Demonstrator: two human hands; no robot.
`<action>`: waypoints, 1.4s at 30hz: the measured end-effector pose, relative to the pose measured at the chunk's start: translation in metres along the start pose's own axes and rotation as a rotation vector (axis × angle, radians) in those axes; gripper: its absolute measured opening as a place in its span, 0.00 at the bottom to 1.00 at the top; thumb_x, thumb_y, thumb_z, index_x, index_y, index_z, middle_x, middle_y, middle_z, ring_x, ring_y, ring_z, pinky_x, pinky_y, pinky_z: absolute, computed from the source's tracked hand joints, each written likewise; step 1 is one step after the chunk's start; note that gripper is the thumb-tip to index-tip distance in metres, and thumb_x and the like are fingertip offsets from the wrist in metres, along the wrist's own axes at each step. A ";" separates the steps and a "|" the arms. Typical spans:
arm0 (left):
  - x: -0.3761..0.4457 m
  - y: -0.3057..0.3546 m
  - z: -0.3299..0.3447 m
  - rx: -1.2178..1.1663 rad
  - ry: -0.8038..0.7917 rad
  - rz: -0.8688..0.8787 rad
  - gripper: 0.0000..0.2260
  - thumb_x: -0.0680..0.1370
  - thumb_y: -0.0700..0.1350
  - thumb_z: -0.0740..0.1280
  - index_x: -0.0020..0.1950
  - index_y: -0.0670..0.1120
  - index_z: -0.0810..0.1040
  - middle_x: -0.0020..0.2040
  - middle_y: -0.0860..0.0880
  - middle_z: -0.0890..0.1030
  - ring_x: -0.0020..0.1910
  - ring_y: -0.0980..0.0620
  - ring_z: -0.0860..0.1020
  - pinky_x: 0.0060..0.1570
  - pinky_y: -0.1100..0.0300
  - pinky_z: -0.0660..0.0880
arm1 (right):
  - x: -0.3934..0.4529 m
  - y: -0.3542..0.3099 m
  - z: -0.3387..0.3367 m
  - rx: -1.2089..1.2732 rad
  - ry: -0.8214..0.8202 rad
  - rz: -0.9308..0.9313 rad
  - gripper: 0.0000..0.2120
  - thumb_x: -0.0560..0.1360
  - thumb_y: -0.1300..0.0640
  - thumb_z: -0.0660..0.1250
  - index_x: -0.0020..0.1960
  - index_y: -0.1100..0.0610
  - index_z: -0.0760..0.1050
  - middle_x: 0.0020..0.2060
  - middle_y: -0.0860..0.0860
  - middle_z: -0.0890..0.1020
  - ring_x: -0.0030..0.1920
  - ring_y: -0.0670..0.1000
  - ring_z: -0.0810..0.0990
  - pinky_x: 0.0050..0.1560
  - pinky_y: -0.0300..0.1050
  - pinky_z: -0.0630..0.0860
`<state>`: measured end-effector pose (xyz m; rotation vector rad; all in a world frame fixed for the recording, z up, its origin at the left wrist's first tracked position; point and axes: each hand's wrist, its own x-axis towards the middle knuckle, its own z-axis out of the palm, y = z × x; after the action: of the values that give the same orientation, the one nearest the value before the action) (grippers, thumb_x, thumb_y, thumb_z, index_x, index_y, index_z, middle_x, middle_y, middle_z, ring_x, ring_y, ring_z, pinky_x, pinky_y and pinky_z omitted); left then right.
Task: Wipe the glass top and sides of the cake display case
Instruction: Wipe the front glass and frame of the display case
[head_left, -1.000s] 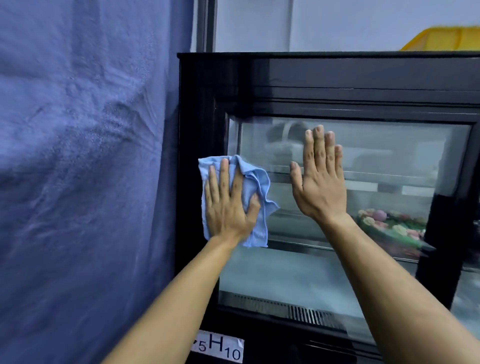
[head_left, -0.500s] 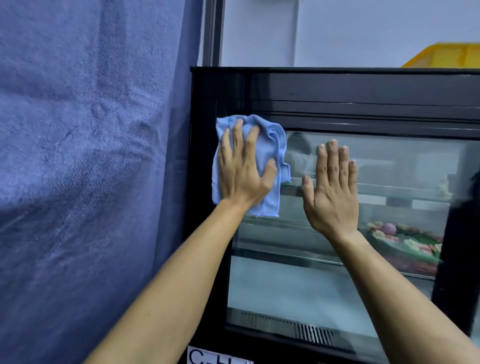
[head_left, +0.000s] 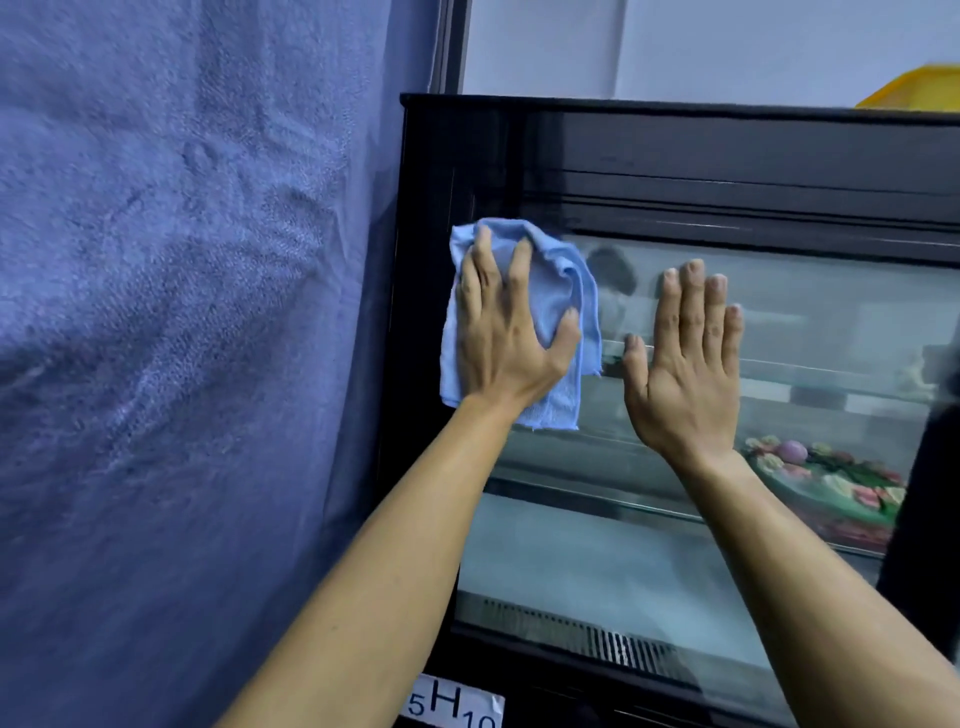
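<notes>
Counted: two hands, left hand and right hand; one blue cloth; one display case; one cake, lower right; one label, bottom centre.

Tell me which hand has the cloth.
The left hand, pressing the blue cloth on the case's glass by the black frame. The right hand lies bare and flat on the glass.
</notes>
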<state>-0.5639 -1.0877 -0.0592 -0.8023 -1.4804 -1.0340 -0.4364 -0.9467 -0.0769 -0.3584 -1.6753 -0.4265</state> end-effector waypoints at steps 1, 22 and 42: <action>-0.016 -0.001 0.000 -0.005 -0.006 -0.003 0.37 0.77 0.60 0.66 0.79 0.42 0.60 0.81 0.31 0.57 0.80 0.32 0.59 0.78 0.41 0.59 | 0.000 0.000 0.000 0.001 0.000 -0.001 0.32 0.85 0.47 0.52 0.84 0.60 0.48 0.83 0.58 0.50 0.83 0.59 0.47 0.82 0.57 0.42; -0.049 -0.015 -0.006 0.012 -0.089 0.008 0.37 0.76 0.59 0.67 0.80 0.43 0.62 0.82 0.30 0.55 0.82 0.32 0.54 0.82 0.48 0.48 | 0.001 0.008 -0.005 0.003 -0.045 -0.072 0.31 0.87 0.47 0.51 0.84 0.60 0.47 0.83 0.60 0.50 0.83 0.62 0.47 0.82 0.57 0.42; -0.366 -0.041 -0.030 0.144 -0.440 -0.280 0.45 0.82 0.65 0.59 0.85 0.43 0.38 0.85 0.40 0.40 0.84 0.39 0.44 0.83 0.50 0.43 | 0.000 0.011 -0.007 0.024 -0.067 -0.087 0.31 0.87 0.46 0.49 0.84 0.61 0.45 0.83 0.61 0.49 0.82 0.63 0.47 0.82 0.60 0.44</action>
<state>-0.5295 -1.1104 -0.4267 -0.7644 -2.0652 -0.9778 -0.4249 -0.9401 -0.0754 -0.2852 -1.7646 -0.4632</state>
